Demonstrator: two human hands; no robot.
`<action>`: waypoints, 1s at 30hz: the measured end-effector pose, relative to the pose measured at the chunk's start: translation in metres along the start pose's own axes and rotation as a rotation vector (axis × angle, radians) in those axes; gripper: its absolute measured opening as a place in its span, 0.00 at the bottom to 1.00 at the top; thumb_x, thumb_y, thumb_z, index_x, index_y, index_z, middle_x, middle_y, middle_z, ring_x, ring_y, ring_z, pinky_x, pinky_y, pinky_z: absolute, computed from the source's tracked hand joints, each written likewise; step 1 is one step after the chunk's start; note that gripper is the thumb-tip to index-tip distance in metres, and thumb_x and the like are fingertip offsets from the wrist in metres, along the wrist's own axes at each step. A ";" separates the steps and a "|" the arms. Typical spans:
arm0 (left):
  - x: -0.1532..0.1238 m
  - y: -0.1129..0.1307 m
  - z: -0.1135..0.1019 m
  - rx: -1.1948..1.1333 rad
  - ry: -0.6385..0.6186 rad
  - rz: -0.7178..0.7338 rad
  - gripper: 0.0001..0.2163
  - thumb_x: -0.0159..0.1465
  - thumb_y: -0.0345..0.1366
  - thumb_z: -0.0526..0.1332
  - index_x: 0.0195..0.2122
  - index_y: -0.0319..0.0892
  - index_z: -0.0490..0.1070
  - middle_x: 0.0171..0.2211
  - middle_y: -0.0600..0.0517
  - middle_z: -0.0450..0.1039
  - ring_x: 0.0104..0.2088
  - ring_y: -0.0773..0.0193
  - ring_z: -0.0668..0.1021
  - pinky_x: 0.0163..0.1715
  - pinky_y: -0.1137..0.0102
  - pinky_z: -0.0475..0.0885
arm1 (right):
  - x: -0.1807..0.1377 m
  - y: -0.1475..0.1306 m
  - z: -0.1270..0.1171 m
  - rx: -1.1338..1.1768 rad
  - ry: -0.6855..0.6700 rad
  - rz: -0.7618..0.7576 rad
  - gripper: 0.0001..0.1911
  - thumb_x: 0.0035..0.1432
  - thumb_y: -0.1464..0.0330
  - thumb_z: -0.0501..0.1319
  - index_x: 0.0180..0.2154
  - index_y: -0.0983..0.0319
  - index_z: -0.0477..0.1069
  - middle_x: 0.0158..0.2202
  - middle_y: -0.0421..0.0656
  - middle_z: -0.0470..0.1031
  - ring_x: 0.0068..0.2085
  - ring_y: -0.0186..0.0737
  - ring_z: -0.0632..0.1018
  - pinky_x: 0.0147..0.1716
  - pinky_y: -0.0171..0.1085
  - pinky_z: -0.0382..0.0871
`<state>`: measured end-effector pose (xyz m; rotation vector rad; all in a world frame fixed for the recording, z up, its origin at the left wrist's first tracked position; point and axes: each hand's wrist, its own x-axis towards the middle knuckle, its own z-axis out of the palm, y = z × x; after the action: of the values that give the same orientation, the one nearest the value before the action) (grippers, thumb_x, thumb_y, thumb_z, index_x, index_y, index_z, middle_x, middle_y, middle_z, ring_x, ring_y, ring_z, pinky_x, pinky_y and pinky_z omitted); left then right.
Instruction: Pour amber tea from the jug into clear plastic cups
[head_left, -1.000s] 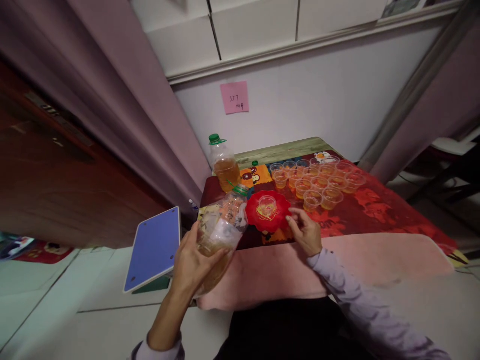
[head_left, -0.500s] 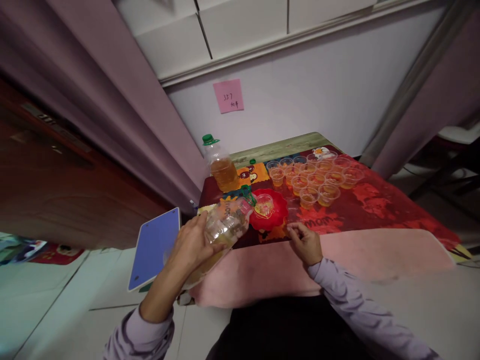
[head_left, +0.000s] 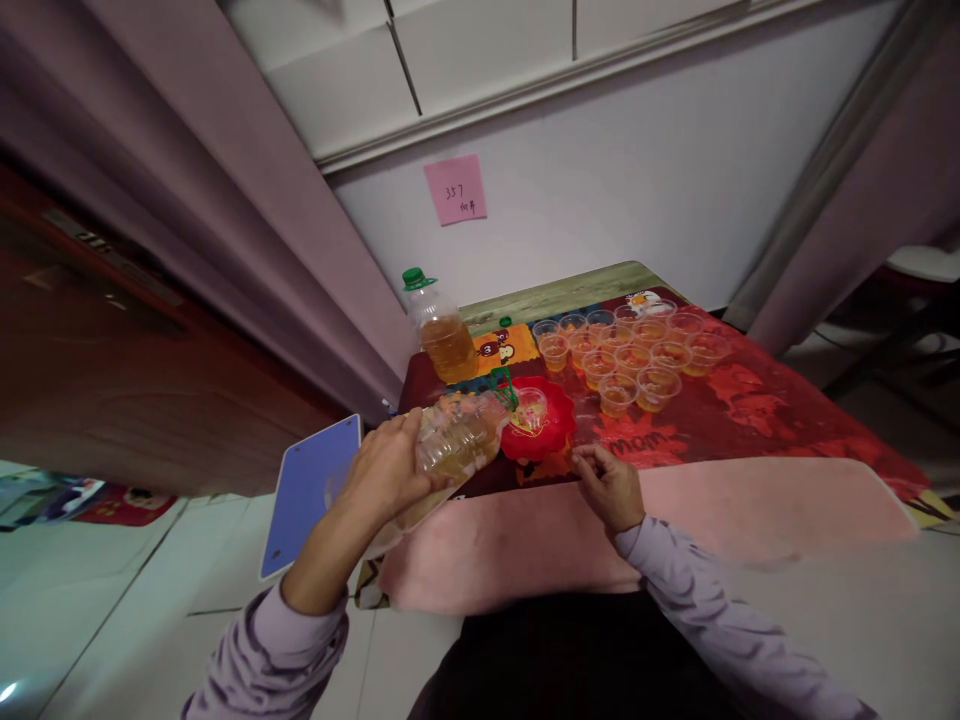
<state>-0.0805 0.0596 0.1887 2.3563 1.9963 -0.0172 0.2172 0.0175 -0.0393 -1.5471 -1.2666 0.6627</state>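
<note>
My left hand (head_left: pixel 386 470) is wrapped round a clear plastic bottle (head_left: pixel 461 440) of pale yellow liquid. The bottle is tilted nearly flat, its mouth with a green ring handle (head_left: pixel 504 390) over a red scalloped plate (head_left: pixel 559 430). On that plate sits a clear plastic cup (head_left: pixel 531 408); whether liquid is running into it I cannot tell. My right hand (head_left: pixel 611 485) is at the near rim of the plate, thumb and fingers pinched together. Anything between those fingertips is too small to make out.
Several clear cups of amber liquid (head_left: pixel 619 392) stand grouped at the right of the table. A second bottle (head_left: pixel 448 345) with a green cap stands upright at the back left. A loose green cap (head_left: pixel 505 322) lies near it. A blue board (head_left: pixel 311 490) is left of the table.
The bottle in my left hand has tipped further towards level, its mouth still over the red plate. My right hand has hardly moved.
</note>
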 end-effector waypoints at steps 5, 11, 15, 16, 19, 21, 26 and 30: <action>0.002 0.003 -0.004 0.041 -0.020 -0.005 0.46 0.50 0.48 0.79 0.69 0.41 0.67 0.65 0.33 0.75 0.64 0.35 0.78 0.62 0.50 0.73 | 0.000 0.000 0.000 0.000 -0.016 0.000 0.21 0.66 0.48 0.61 0.38 0.57 0.81 0.24 0.40 0.79 0.25 0.40 0.77 0.27 0.36 0.68; 0.004 0.003 -0.008 0.058 -0.024 0.017 0.45 0.51 0.49 0.78 0.69 0.42 0.67 0.61 0.36 0.79 0.61 0.36 0.79 0.60 0.51 0.74 | 0.000 0.002 0.001 0.015 -0.005 -0.007 0.22 0.65 0.46 0.61 0.38 0.57 0.81 0.24 0.40 0.79 0.24 0.41 0.77 0.27 0.37 0.68; 0.004 0.005 -0.011 0.077 -0.033 -0.002 0.44 0.52 0.50 0.77 0.68 0.41 0.68 0.61 0.36 0.78 0.62 0.37 0.79 0.60 0.51 0.74 | 0.000 0.002 0.001 0.026 -0.007 0.005 0.21 0.65 0.47 0.62 0.38 0.57 0.81 0.24 0.40 0.80 0.25 0.41 0.78 0.28 0.37 0.70; 0.004 0.006 -0.011 0.085 -0.032 -0.007 0.44 0.52 0.50 0.77 0.68 0.41 0.68 0.61 0.36 0.78 0.62 0.37 0.79 0.60 0.51 0.74 | 0.000 0.002 0.001 0.027 -0.009 0.005 0.21 0.65 0.47 0.62 0.38 0.57 0.81 0.24 0.40 0.80 0.25 0.41 0.78 0.28 0.37 0.70; 0.005 0.009 -0.014 0.097 -0.034 -0.011 0.44 0.52 0.47 0.77 0.69 0.41 0.67 0.61 0.36 0.78 0.62 0.38 0.79 0.61 0.52 0.73 | 0.000 0.002 0.000 0.031 -0.014 0.000 0.21 0.65 0.47 0.62 0.38 0.57 0.81 0.25 0.41 0.80 0.25 0.42 0.79 0.28 0.37 0.70; 0.005 0.011 -0.017 0.105 -0.053 -0.018 0.44 0.52 0.46 0.77 0.69 0.39 0.67 0.60 0.36 0.79 0.62 0.38 0.79 0.61 0.53 0.73 | 0.000 0.002 0.000 0.031 -0.013 -0.004 0.22 0.65 0.46 0.61 0.38 0.57 0.81 0.25 0.41 0.81 0.26 0.42 0.79 0.28 0.38 0.70; 0.005 0.015 -0.024 0.105 -0.087 -0.017 0.41 0.53 0.44 0.76 0.67 0.36 0.68 0.60 0.34 0.78 0.62 0.38 0.79 0.61 0.54 0.73 | 0.000 0.002 0.000 0.015 -0.012 -0.001 0.22 0.66 0.47 0.61 0.38 0.57 0.81 0.25 0.41 0.80 0.25 0.42 0.79 0.28 0.38 0.69; 0.005 0.017 -0.027 0.122 -0.093 -0.022 0.36 0.54 0.44 0.76 0.63 0.39 0.71 0.57 0.36 0.79 0.60 0.39 0.80 0.60 0.55 0.73 | 0.000 0.002 0.000 0.007 -0.014 0.003 0.23 0.65 0.46 0.61 0.38 0.58 0.82 0.25 0.41 0.80 0.26 0.42 0.79 0.28 0.37 0.69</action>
<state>-0.0634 0.0629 0.2158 2.3558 2.0314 -0.2519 0.2178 0.0175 -0.0417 -1.5408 -1.2714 0.6804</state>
